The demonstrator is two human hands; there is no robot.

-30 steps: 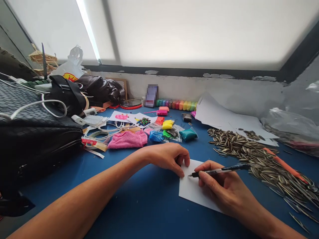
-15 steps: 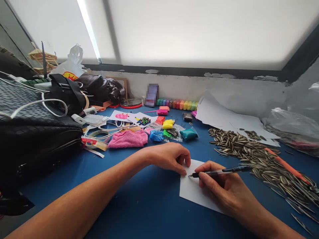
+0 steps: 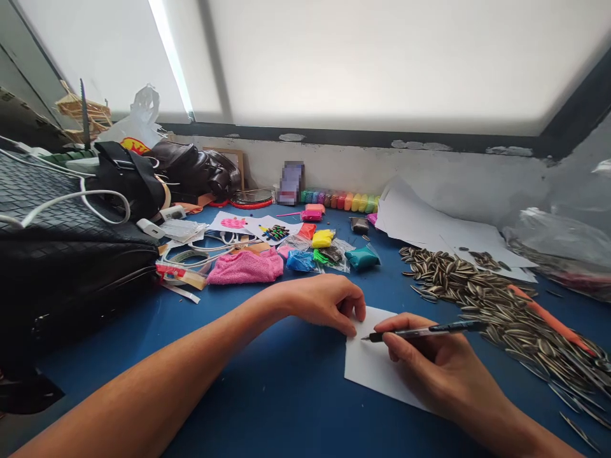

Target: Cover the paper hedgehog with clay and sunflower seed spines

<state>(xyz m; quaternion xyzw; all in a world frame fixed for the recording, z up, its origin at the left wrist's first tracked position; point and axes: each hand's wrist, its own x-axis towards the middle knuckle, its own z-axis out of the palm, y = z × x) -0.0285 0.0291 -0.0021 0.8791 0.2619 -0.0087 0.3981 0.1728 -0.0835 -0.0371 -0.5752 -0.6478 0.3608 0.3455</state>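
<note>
A small white sheet of paper (image 3: 377, 372) lies on the blue table in front of me. My left hand (image 3: 329, 302) rests at its upper left corner, with fingers curled and thumb and fingertips pressing the sheet down. In my right hand (image 3: 429, 362) is a black pen (image 3: 410, 333), pinched between thumb and fingers. The pen tip is at the paper, just right of my left thumb. Whether it touches, I cannot tell. My right hand covers the sheet's right part. I make out no clear marks on the visible paper.
Striped sunflower seeds (image 3: 477, 292) are heaped at right, with an orange-handled tool (image 3: 548, 318) on them. Behind lie white sheets (image 3: 420, 222), colourful clay packets (image 3: 322, 238) and a pink cloth (image 3: 245, 266). A black bag (image 3: 71, 273) stands at left; a phone (image 3: 290, 183) leans on the wall.
Very little differs. The right hand and pen have shifted slightly to the right and down; the left hand stays on the paper.
</note>
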